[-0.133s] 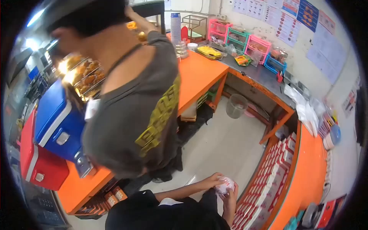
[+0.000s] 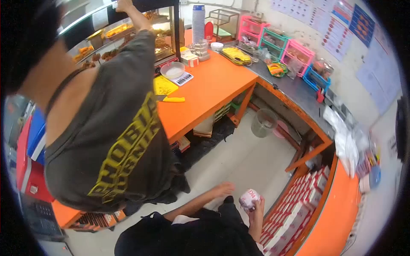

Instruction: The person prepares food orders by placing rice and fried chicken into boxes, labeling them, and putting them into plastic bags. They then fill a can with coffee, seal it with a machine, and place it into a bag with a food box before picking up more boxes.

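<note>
My right hand point(image 2: 257, 205) grips a round parcel point(image 2: 249, 199) in white paper with red print, low in the middle of the view. Left of it, apart from the parcel, is my left hand point(image 2: 224, 189); it is blurred and its fingers cannot be made out. Both hands are over the pale tiled floor point(image 2: 205, 170). A co-worker in a dark shirt point(image 2: 115, 128) with yellow lettering stands at the left, one arm raised to a glass food case point(image 2: 164, 38).
An orange table point(image 2: 209, 85) holds a scale point(image 2: 183, 79), a yellow-handled knife point(image 2: 174, 99) and stacked cups point(image 2: 198, 25). Stacked red-and-white boxes point(image 2: 294, 209) fill the shelf under the right counter point(image 2: 337, 205). A clear bin point(image 2: 263, 123) stands on the floor.
My left hand has come off the parcel and moved left. The parcel stays in my right hand. The co-worker has shifted left in the view, uncovering the scale and knife.
</note>
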Available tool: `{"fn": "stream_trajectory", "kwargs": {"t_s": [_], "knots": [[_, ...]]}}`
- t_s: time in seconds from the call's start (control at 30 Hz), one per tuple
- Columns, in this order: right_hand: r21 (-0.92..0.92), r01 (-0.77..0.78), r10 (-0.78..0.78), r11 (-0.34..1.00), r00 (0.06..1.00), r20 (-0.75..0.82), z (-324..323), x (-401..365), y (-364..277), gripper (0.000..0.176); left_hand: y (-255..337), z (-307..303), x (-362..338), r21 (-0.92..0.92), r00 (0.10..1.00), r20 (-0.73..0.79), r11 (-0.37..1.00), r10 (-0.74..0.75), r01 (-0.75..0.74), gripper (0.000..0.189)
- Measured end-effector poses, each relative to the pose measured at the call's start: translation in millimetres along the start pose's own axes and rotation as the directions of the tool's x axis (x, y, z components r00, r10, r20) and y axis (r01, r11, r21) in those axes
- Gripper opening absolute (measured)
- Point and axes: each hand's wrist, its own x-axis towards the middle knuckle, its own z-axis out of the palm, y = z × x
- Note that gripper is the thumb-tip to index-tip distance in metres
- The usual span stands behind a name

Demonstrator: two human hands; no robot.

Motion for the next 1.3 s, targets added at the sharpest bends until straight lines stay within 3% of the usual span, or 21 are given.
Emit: {"fn": "stream_trajectory", "kwargs": {"t_s": [0.07,0.27,0.33,0.43,0.47,0.5,0.57,0.63,0.7,0.77,0.83,0.87,0.9,0.97,1.03,1.07,1.13,1.17,1.23,1.27,1.3], "knots": [[-0.112,-0.001,0.003,0.994,1.000,0.016,23,77,-56,0.053,16,-34,47,-0.255,0.961,-0.278,0.965,-0.017,-0.056,0.046],[-0.378,0.028,0.071,0.925,0.967,0.244,119,255,-184,0.050,107,-112,58,-0.072,0.688,-0.708,0.954,0.156,-0.291,0.038],[-0.376,0.092,0.070,0.922,0.916,0.395,162,303,-211,0.050,138,-146,76,-0.165,0.597,-0.799,0.932,0.065,-0.322,0.039],[-0.314,0.130,0.033,0.940,0.884,0.466,229,351,-224,0.051,173,-218,114,-0.209,0.454,-0.891,0.902,-0.015,-0.379,0.036],[-0.271,0.131,0.008,0.954,0.888,0.459,248,366,-219,0.050,167,-252,140,-0.201,0.450,-0.888,0.800,0.095,-0.565,0.032],[-0.298,0.130,0.039,0.945,0.865,0.500,271,382,-215,0.050,184,-273,151,-0.151,0.420,-0.901,0.827,0.110,-0.541,0.032],[-0.237,-0.066,0.173,0.969,0.869,0.464,300,408,-202,0.047,215,-303,165,-0.140,0.363,-0.929,0.844,0.069,-0.517,0.031],[-0.234,-0.134,0.245,0.963,0.797,0.552,329,434,-179,0.045,241,-324,171,-0.015,0.309,-0.926,0.795,0.218,-0.606,0.030],[-0.233,-0.367,0.435,0.900,0.778,0.453,348,442,-184,0.045,259,-320,174,-0.050,0.303,-0.941,0.826,0.149,-0.562,0.031],[-0.269,-0.385,0.470,0.883,0.727,0.501,375,454,-183,0.045,264,-338,181,-0.037,0.298,-0.945,0.859,0.137,-0.511,0.031],[-0.369,-0.261,0.443,0.892,0.668,0.598,405,464,-189,0.048,240,-339,193,-0.125,0.280,-0.959,0.831,0.038,-0.541,0.032],[-0.462,-0.149,0.421,0.874,0.708,0.567,414,475,-189,0.048,232,-328,194,-0.162,0.290,-0.957,0.821,0.005,-0.547,0.032],[-0.549,-0.027,0.391,0.835,0.731,0.559,426,489,-184,0.047,231,-321,192,-0.105,0.227,-0.973,0.811,0.036,-0.575,0.032],[-0.611,0.113,0.421,0.783,0.628,0.654,448,524,-170,0.047,225,-316,186,-0.012,0.089,-0.995,0.792,0.053,-0.610,0.032],[-0.423,0.572,0.244,0.703,0.364,0.899,470,556,-143,0.051,207,-294,183,-0.047,-0.016,-0.998,0.812,-0.069,-0.581,0.030],[-0.410,0.578,0.300,0.706,0.280,0.912,487,551,-143,0.051,202,-283,181,-0.032,-0.103,-0.988,0.802,-0.116,-0.597,0.030],[-0.658,0.385,0.556,0.647,0.352,0.753,517,528,-154,0.053,195,-252,188,0.024,-0.248,-0.956,0.801,-0.157,-0.599,0.028],[-0.661,0.424,0.613,0.619,0.266,0.744,520,536,-140,0.053,195,-234,191,0.035,-0.330,-0.918,0.783,-0.220,-0.621,0.028],[-0.470,0.464,0.474,0.751,0.117,0.873,516,570,-110,0.050,204,-195,205,0.045,-0.473,-0.825,0.797,-0.310,-0.602,0.027],[-0.472,0.500,0.535,0.726,0.022,0.845,527,578,-103,0.050,205,-179,217,0.069,-0.518,-0.765,0.750,-0.384,-0.658,0.026],[-0.213,0.740,0.366,0.638,-0.048,0.929,530,584,-93,0.051,197,-156,235,0.067,-0.596,-0.675,0.768,-0.435,-0.637,0.026]]}}
